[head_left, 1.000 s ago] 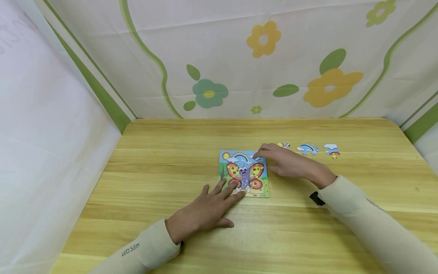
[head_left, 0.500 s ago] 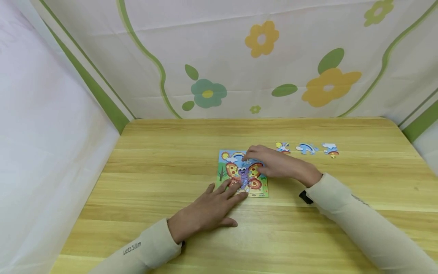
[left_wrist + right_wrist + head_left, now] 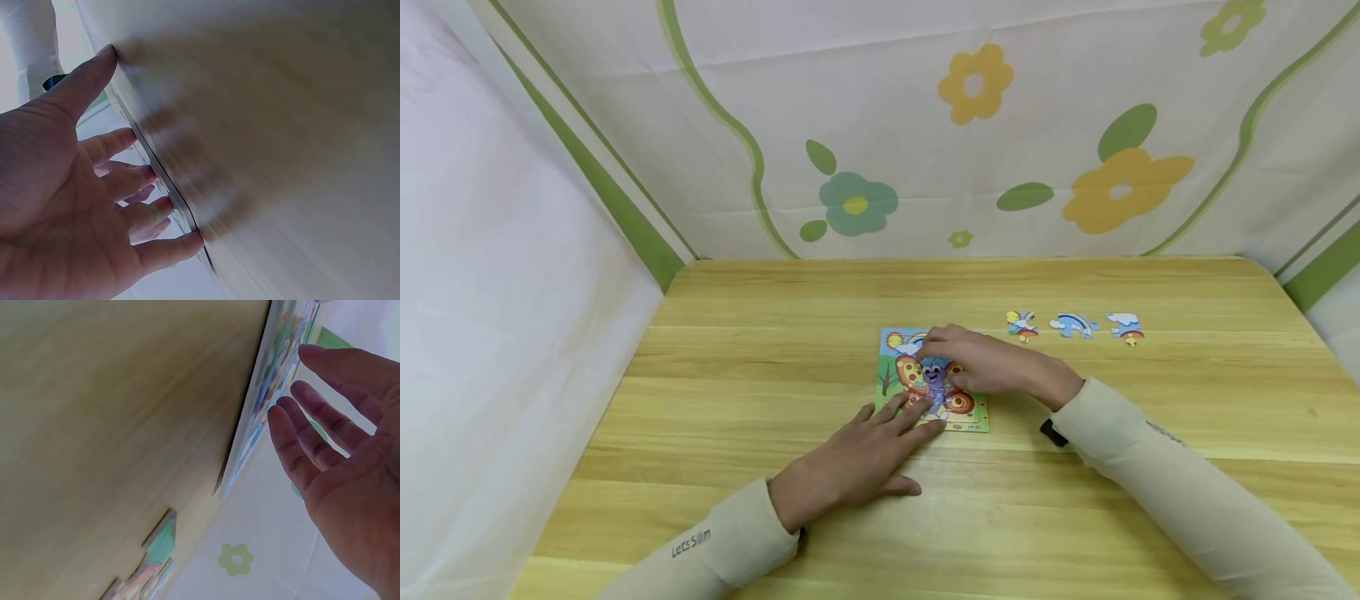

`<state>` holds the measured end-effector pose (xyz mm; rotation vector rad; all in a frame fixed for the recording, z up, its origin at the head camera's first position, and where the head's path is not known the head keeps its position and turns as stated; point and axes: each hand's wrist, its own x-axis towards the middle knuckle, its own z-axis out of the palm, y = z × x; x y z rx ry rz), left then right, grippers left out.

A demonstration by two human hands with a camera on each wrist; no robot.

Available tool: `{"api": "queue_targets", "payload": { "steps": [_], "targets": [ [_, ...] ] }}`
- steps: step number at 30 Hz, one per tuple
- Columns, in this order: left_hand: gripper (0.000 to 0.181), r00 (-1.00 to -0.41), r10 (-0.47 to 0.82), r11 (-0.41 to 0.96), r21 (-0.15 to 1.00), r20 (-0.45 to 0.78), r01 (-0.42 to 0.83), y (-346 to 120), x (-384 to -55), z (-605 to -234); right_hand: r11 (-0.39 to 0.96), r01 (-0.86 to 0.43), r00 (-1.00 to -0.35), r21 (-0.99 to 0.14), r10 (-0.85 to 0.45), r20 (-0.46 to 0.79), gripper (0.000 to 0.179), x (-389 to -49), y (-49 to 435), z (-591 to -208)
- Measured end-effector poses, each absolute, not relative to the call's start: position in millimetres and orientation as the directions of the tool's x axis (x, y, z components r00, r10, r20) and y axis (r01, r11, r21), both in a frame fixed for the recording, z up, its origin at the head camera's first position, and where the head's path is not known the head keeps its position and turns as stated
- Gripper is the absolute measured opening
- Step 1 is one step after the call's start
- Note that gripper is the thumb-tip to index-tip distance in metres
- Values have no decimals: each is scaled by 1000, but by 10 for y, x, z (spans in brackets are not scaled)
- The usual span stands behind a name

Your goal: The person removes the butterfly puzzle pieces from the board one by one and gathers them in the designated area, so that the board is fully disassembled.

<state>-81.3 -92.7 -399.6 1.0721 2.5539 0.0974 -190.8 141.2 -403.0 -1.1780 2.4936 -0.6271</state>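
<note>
Resting its fingers across the near left corner of the butterfly puzzle (image 3: 934,375), the left hand (image 3: 865,458) lies spread, its thumb out over the wooden surface (image 3: 775,350). The puzzle sits flat between the two hands. Over its upper right part I see the right hand (image 3: 988,358), fingers gently bent, thumb apart from them, gripping nothing; whether its fingertips touch the puzzle I can't tell. Beyond that hand, to the right, three loose pieces (image 3: 1074,325) lie spaced in a row, near the flower-printed cloth (image 3: 917,150).
</note>
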Motion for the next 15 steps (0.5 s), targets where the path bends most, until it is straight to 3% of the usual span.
{"api": "queue_targets", "payload": {
  "steps": [15],
  "targets": [
    [80, -637, 713, 699, 225, -293, 679, -938, -814, -3985, 573, -655, -603, -493, -789, -115, 49, -1921, 1382, -4032]
  ]
}}
